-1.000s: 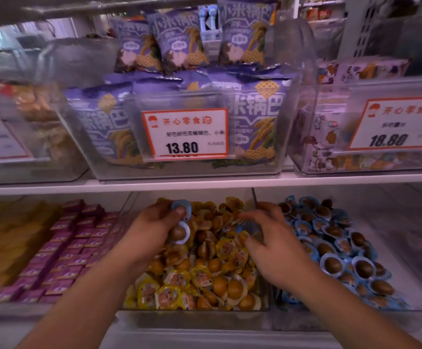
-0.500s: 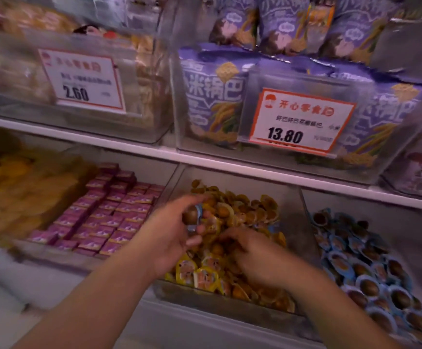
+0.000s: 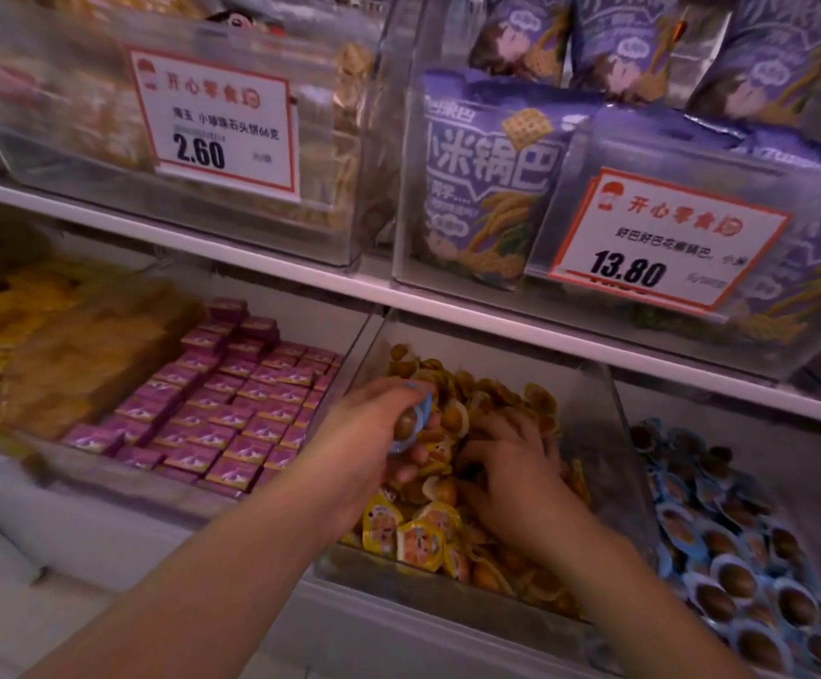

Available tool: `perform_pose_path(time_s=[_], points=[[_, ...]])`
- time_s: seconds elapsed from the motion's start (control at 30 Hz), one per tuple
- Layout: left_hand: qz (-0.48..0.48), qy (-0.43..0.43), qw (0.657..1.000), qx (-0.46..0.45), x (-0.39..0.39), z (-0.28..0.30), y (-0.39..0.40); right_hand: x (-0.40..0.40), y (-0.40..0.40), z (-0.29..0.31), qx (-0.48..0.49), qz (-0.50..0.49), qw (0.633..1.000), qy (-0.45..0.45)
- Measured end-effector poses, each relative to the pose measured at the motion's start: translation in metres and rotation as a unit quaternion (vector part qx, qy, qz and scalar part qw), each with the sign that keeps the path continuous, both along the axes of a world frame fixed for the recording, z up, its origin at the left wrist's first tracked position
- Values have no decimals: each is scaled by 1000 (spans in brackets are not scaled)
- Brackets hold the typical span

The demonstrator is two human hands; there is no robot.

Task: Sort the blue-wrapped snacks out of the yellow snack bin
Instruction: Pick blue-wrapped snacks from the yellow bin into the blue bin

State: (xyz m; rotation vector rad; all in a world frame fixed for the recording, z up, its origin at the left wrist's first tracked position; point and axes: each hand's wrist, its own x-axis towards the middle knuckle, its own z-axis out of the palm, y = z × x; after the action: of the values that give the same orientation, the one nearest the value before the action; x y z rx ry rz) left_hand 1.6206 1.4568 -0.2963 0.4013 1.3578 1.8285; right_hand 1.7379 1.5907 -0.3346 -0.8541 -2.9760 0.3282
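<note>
Gripping blue-wrapped snacks (image 3: 411,423) — left hand (image 3: 367,433)

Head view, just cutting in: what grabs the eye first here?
Two bare hands are in the yellow snack bin on the lower shelf; the left hand holds a blue-wrapped snack, while the right hand digs among yellow ones. Above, a red-bordered price tag reads 13.80.

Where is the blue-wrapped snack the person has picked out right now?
In the head view, the blue-wrapped snack is in the grip of the left hand, above the left side of the yellow snack bin.
</note>
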Motion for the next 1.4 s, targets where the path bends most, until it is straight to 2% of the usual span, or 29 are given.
perform_pose_path(time_s=[0.1, 0.23, 0.27, 0.4, 0.47, 0.67, 0.83, 0.97, 1.03, 1.3, 1.4], points=[[27, 27, 999, -4, 1, -2, 3, 2, -5, 0, 18, 4, 999, 43], [50, 66, 996, -25, 4, -3, 5, 10, 2, 14, 42, -38, 990, 131], [49, 78, 995, -31, 5, -2, 5, 13, 3, 19, 51, -50, 991, 109], [50, 131, 989, -55, 7, -1, 3, 13, 0, 26, 65, -65, 992, -85], [44, 138, 988, -56, 7, -1, 3, 8, -1, 20, 61, -53, 990, -112], [24, 145, 988, -53, 3, -4, 5, -10, 8, 13, -128, -71, 974, -172], [29, 131, 990, -49, 3, -3, 6, -22, 8, 12, -101, -72, 986, -112], [27, 126, 991, -43, 6, -1, 4, -25, 8, 12, -215, -76, 971, -71], [32, 114, 992, -38, 8, 1, 2, -33, 2, 9, -230, -62, 969, -60], [26, 143, 989, 10, 11, 11, -22, -39, -9, -6, -99, -71, 993, 8], [24, 150, 988, 14, 11, 14, -27, -39, -7, -4, -105, -77, 991, 26]])
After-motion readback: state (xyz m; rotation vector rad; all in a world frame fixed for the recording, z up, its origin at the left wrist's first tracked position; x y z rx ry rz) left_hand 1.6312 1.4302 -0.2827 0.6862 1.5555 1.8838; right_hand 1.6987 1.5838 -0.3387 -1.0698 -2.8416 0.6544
